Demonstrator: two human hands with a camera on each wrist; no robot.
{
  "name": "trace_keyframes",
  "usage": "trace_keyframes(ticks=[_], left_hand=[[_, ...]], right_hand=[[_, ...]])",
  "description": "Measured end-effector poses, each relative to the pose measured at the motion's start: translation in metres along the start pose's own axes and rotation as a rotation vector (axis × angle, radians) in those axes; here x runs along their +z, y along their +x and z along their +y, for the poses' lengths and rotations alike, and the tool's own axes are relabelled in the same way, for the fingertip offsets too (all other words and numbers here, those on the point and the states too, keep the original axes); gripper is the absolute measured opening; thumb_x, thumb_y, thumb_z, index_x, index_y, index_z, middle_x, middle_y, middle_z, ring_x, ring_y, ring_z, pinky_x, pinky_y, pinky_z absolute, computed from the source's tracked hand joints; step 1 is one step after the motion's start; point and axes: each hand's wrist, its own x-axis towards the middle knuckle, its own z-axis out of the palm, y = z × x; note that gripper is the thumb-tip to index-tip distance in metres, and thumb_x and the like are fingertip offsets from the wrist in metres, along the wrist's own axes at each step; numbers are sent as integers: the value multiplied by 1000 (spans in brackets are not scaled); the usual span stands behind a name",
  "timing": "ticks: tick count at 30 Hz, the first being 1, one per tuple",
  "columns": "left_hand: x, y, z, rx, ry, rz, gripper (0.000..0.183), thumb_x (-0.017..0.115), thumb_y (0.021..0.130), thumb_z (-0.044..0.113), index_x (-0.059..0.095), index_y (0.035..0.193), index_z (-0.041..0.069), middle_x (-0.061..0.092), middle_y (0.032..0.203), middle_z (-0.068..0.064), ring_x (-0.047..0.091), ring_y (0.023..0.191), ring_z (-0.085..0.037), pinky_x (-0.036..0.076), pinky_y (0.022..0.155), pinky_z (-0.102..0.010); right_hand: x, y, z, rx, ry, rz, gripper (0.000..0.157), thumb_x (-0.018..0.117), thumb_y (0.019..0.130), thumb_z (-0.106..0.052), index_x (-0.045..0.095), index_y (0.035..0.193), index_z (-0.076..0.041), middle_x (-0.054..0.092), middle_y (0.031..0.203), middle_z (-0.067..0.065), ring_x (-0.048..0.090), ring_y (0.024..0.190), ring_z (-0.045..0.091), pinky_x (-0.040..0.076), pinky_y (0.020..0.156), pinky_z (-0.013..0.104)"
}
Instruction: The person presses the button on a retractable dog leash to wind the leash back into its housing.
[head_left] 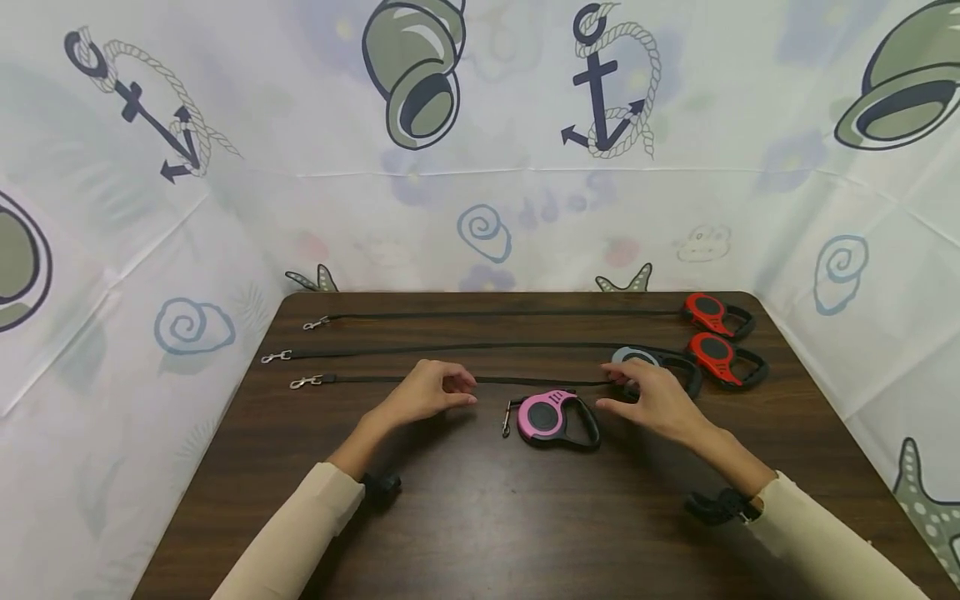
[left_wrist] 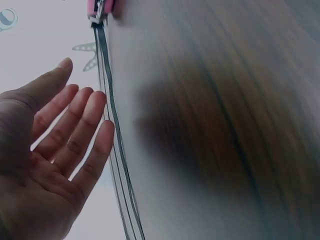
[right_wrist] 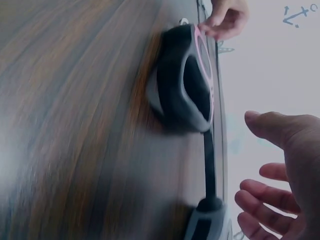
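A pink retractable dog leash [head_left: 543,417] with a black handle lies on the table between my two hands, its metal clip [head_left: 506,418] drawn in close to the case. My left hand [head_left: 429,392] hovers to the left of it with relaxed fingers and holds nothing. On the other side, my right hand [head_left: 654,398] is held over the table near the pink leash's handle, fingers loosely bent and nothing in them. Partly hidden behind that hand is a grey-blue leash [head_left: 634,357]; its cord runs left to a metal clip [head_left: 306,382].
Two red leashes, one at the back [head_left: 707,311] and one in front of it [head_left: 716,357], lie at the right of the dark wooden table [head_left: 480,533]. Their black cords stretch left to clips [head_left: 316,322]. A printed white cloth [head_left: 525,208] stands behind the table.
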Motion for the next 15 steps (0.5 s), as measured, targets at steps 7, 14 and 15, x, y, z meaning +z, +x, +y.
trace_keyframes(ticks=[7,14,15], left_hand=[[-19,-18,-15,18,38,66,36,86,91,23,76,123,9,78,116,-3,73,108,-20,57,98,-46],[-35,-36,-33,75,43,145,41,89,88,22,76,125,8,77,122,-2,72,113,-25,56,98,-50],[-36,-38,-35,83,47,154,42,89,88,22,76,125,8,77,122,-2,72,113,-25,57,97,-50]], right_hand=[[-10,-10,17,-39,-67,63,60,95,78,-29,73,126,0,73,106,12,72,95,30,59,78,51],[-18,-21,31,-40,-129,91,64,97,74,-30,74,127,-2,72,105,12,71,89,29,57,71,47],[-18,-23,33,-41,-138,94,65,98,73,-30,74,127,-2,71,104,12,70,87,29,56,70,46]])
